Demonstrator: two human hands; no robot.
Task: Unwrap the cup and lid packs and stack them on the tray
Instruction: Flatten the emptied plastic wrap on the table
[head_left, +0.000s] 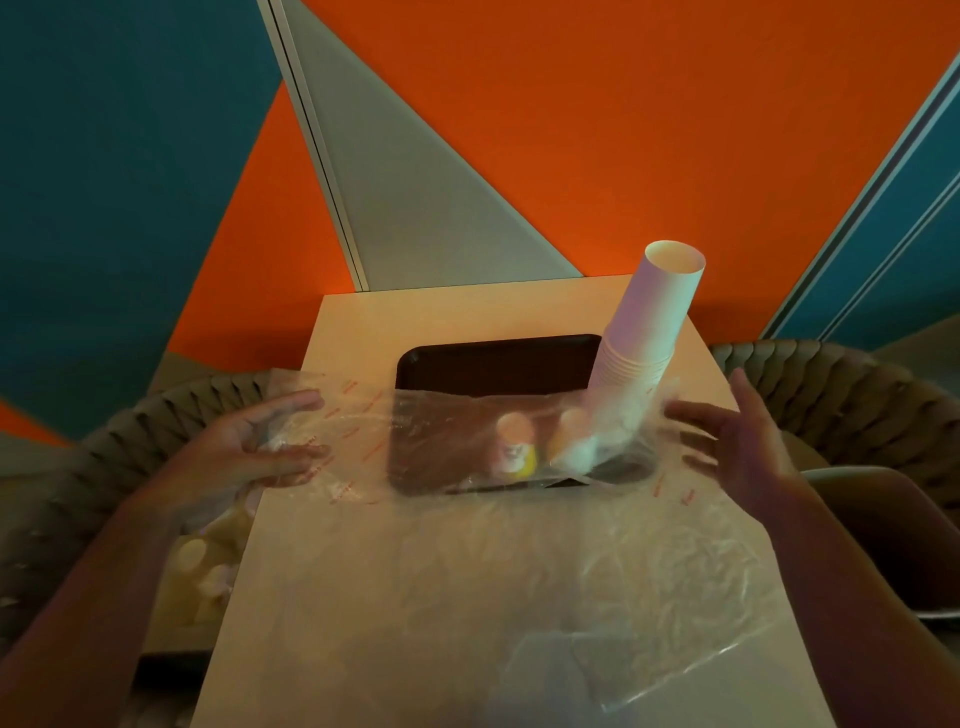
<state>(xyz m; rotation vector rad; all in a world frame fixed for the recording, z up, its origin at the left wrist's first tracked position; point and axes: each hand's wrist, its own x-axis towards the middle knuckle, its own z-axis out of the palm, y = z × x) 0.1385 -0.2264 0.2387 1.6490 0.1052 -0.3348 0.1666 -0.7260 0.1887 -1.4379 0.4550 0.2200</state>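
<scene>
The step now looks like getting the clear plastic wrap (467, 415) out of the way so the cups can stand free. To do it well, I think the hands should pull the wrap slowly toward the person and keep it low, so it does not tug the stack of cups (652, 332) over. The left hand (260, 441) is far out on the left side with its fingers spread, and the wrap lies over them; I cannot tell if it pinches the wrap. The right hand (737, 441) is far out on the right side, fingers spread and loose, holding nothing that I can see. The two hands are well apart. The stack of cups is white paper, tall, with the wide rims low and one flat bottom on top. It leans to the right. It stands at the far right corner of the dark tray (498, 358), which sits on the light table (415, 571). The wrap is thin, shiny and crinkled, with small red print.
</scene>
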